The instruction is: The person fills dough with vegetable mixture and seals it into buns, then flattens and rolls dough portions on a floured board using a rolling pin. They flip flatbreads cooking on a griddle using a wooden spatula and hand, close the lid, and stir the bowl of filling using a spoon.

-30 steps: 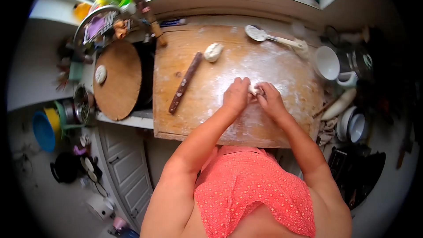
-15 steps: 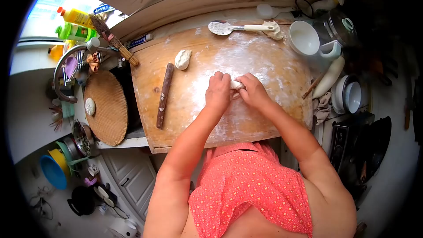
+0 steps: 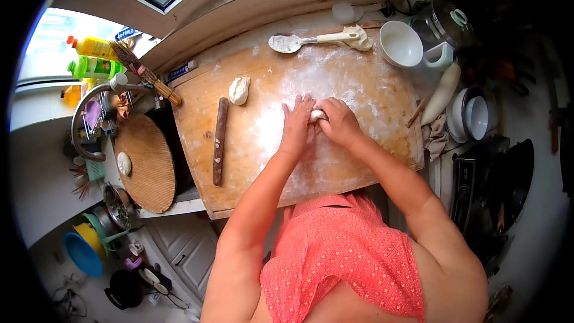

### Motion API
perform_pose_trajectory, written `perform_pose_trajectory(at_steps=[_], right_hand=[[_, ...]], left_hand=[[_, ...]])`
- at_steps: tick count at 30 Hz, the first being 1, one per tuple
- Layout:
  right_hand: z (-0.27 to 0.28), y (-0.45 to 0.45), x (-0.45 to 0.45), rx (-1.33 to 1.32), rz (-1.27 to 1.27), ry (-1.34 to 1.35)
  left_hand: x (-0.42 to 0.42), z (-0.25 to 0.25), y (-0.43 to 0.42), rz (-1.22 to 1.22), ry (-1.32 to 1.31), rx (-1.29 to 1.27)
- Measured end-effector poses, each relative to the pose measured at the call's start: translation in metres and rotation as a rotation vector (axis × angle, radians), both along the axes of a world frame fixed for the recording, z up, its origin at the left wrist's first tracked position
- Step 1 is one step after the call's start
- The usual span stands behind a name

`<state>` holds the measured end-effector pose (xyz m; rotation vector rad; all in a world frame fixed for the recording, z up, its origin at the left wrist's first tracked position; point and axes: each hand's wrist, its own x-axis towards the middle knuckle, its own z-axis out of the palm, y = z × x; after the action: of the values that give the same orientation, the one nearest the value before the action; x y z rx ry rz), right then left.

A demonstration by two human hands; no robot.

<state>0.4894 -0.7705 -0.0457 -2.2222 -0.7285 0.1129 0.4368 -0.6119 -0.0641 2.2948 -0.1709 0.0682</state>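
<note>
1. From my remote seat, I find the small dough piece [image 3: 316, 116] on the floured board [image 3: 245, 143], between the left hand [image 3: 296, 121] and the right hand [image 3: 338, 121].
2. The right hand is curled narrowly over it, holding it. The left hand's fingers are spread wide beside it; I cannot tell whether they press on it.
3. I judge this piece part-worked: compact, not flat.
4. Left of the hands, a larger dough lump [image 3: 239, 91] lies near the end of the rolling pin [image 3: 220, 142]. I count the lump as not yet shaped; no hand touches the pin.
5. Off the board, one dough round [image 3: 124, 163] sits on the woven tray [image 3: 148, 155]; I read it as shaped already.
6. Farthest out, a floury spoon [image 3: 286, 43] lies near a white bowl [image 3: 399, 39].
</note>
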Motion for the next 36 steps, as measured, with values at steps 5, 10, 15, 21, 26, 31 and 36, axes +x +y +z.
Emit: perform_pose_trajectory(at_steps=[5, 10, 15, 21, 26, 31, 36], right_hand=[[0.005, 0.000, -0.008, 0.229, 0.270, -0.175], [-0.009, 0.009, -0.018, 0.051, -0.096, -0.004], [0.004, -0.001, -0.006, 0.108, 0.125, -0.047], [0.002, 0.011, -0.019, 0.137, -0.094, -0.047], [-0.005, 0.014, -0.001, 0.162, -0.055, 0.017], [0.009, 0.013, -0.019, 0.185, 0.131, -0.067], [-0.009, 0.024, -0.016, 0.028, -0.126, 0.153]], left_hand=[[-0.017, -0.003, 0.020, -0.115, 0.096, -0.161], [0.002, -0.018, 0.015, 0.046, -0.108, 0.106], [-0.014, 0.017, 0.025, -0.131, 0.175, -0.445], [-0.006, -0.013, 0.032, -0.096, -0.051, 0.137], [0.004, -0.002, 0.020, -0.024, -0.060, 0.100], [-0.013, 0.009, 0.033, -0.096, 0.087, -0.067], [0.002, -0.022, 0.022, 0.059, -0.052, 0.118]])
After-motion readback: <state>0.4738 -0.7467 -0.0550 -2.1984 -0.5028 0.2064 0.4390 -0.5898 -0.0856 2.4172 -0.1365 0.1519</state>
